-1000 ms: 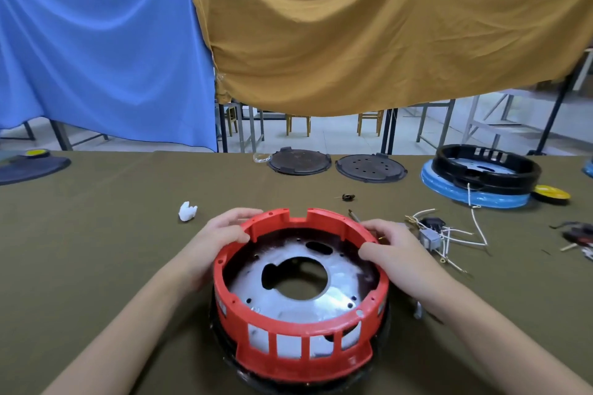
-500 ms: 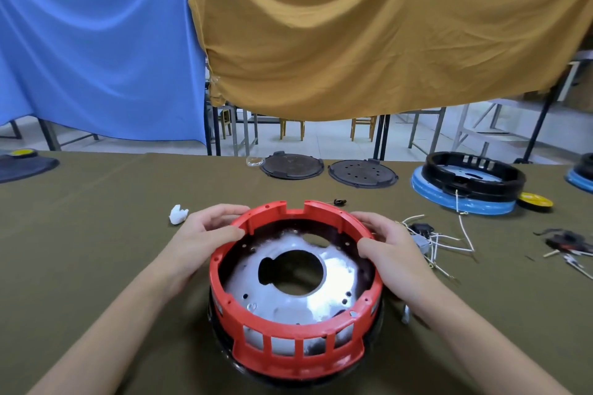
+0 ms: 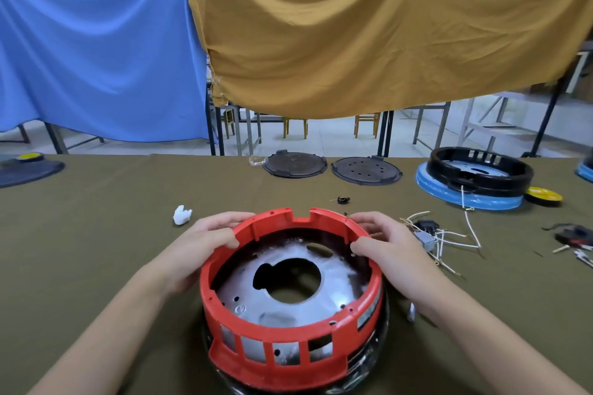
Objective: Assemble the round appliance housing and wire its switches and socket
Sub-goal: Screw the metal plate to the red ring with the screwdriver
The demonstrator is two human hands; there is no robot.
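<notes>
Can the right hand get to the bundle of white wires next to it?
Probably yes. The right hand grips the red ring, so it would have to let go first. The white wires lie just beside it on the table, with nothing between.

- Table [image 3: 96, 234] covered in olive cloth.
- Near centre: red housing [image 3: 288, 343].
- Far centre: two dark round plates [image 3: 294, 164] [image 3: 366, 170].
- Far right: black ring on a blue base [image 3: 468, 199], yellow disc [image 3: 544, 195].
- Right: loose white wires [image 3: 455, 239].
- Left: white scrap [image 3: 182, 214].
</notes>
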